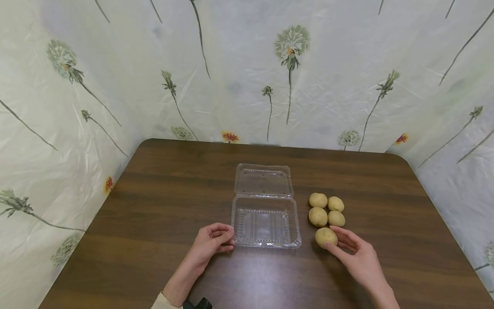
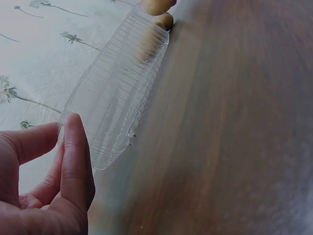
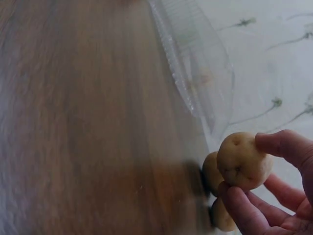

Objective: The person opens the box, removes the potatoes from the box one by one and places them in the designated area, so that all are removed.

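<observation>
A clear plastic clamshell container (image 1: 264, 244) lies on the table with its lid (image 1: 263, 182) folded back, away from me. Its rim is pinched at the near left by my left hand (image 1: 214, 241), thumb and fingers meeting on the edge in the left wrist view. To the right of the container, my right hand (image 1: 360, 257) holds a potato (image 3: 244, 161) between thumb and fingertips. Just beyond that one, several more potatoes (image 1: 318, 216) sit close together. The container's tray holds nothing.
The dark wooden table (image 1: 173, 184) has rounded far corners. Behind it and along both sides hangs a pale, flower-printed sheet (image 1: 231, 94). A black object (image 1: 198, 304) shows by the left sleeve at the bottom edge.
</observation>
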A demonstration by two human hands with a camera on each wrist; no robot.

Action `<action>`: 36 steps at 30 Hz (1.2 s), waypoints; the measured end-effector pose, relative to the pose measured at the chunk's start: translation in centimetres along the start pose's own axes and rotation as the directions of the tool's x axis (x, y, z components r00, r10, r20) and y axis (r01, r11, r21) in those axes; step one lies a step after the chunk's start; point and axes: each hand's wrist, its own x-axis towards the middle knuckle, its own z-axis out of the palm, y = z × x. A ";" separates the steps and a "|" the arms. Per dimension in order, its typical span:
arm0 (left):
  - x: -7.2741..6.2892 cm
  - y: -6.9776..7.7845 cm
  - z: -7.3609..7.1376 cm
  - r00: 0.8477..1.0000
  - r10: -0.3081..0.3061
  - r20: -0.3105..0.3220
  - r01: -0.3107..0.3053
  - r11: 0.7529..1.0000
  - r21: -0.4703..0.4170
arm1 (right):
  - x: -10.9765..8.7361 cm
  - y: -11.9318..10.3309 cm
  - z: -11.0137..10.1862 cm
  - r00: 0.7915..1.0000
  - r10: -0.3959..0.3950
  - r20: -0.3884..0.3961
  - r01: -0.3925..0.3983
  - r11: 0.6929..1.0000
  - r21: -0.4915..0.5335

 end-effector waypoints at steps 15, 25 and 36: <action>0.1 0.1 0.0 1.000 0.003 0.005 -0.003 1.000 -0.012 | 0.5 1.3 -0.1 1.000 0.012 0.009 -0.011 0.997 -0.071; 0.2 0.0 0.0 1.000 0.008 0.006 -0.008 1.000 -0.011 | 0.9 1.6 -0.1 1.000 -0.004 -0.014 0.002 0.988 -0.152; 0.2 -0.2 -0.1 1.000 0.005 -0.002 -0.005 1.000 -0.013 | 1.4 1.5 -0.8 0.997 0.079 0.001 -0.078 0.989 -0.129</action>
